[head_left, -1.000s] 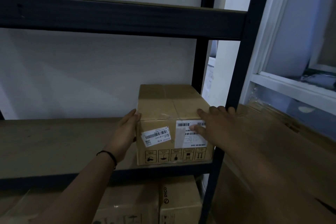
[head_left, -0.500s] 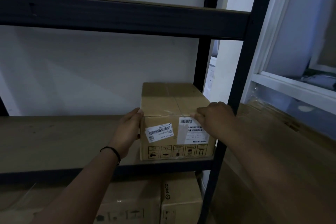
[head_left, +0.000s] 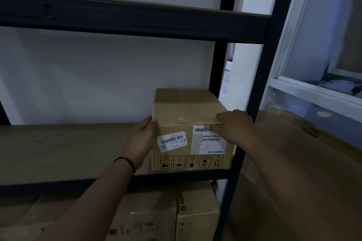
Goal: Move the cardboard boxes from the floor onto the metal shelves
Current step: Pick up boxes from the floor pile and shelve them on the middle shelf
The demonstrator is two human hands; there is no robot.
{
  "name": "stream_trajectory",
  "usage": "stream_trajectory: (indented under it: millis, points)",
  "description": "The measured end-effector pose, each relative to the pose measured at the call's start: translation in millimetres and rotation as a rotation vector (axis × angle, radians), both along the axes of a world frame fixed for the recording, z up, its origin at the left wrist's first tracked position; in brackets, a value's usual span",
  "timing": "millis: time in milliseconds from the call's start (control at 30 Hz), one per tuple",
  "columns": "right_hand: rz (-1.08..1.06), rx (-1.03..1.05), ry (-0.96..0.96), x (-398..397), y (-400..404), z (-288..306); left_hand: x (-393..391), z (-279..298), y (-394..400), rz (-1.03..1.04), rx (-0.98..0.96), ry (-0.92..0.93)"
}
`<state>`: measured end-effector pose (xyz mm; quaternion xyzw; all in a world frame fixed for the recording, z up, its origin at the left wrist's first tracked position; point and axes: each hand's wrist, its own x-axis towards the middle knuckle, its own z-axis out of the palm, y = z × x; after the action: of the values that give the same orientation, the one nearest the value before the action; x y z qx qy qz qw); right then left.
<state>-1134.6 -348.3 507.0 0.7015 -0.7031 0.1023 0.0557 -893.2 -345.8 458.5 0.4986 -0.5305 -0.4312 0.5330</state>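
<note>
A: Here we are at the metal shelves (head_left: 135, 23), and the cardboard box (head_left: 191, 129) sits on the middle shelf board (head_left: 64, 150), tucked into the right end, just beside the dark front upright (head_left: 260, 92).

B: Both hands are on it. The left hand (head_left: 142, 140) lies flat against the box's left side, fingers fairly straight and reaching up to the top corner, thumb by the front edge. There's a dark band (head_left: 127, 163) around that wrist.

A: And the right hand (head_left: 234, 125)?

B: It's draped over the top front edge at the right corner, fingers curled down over the front face and covering part of the white shipping label (head_left: 208, 140) there. So a curled grasp on the right, a flat press on the left.

A: The box is upright, front face toward us, with a second barcode sticker (head_left: 171, 141) pasted at a slant on the left and a row of handling symbols (head_left: 192, 161) along the bottom. Its base rests right at the shelf's front lip.

B: Below that shelf, more cardboard boxes (head_left: 166, 215) are stacked, one printed with "pico" down its side. To the right of the rack a large flat cardboard sheet (head_left: 293, 162) leans under a white window frame (head_left: 313, 92).
</note>
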Motion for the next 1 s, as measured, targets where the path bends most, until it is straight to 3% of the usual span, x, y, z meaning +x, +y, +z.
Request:
stream_trajectory:
  millis: [267, 467, 633, 700, 833, 1000]
  points:
    - [-0.074, -0.154, 0.226, 7, 15, -8, 1, -10, -1, -0.087, 0.01, -0.014]
    - [-0.089, -0.005, -0.09, 6, 20, -24, 1, -1, 11, -0.2, 0.049, 0.014]
    - [-0.035, 0.002, -0.115, 2, 39, -26, -3, 9, 48, -0.095, 0.011, -0.081]
    - [-0.032, 0.029, -0.031, -2, 41, -19, -7, 12, 61, -0.074, 0.004, -0.182]
    - [-0.059, -0.065, 0.323, -5, 31, -15, -14, 9, 70, -0.071, -0.009, -0.285]
    - [-0.069, -0.163, 0.536, -5, 19, -19, -17, 2, 65, -0.088, 0.012, -0.257]
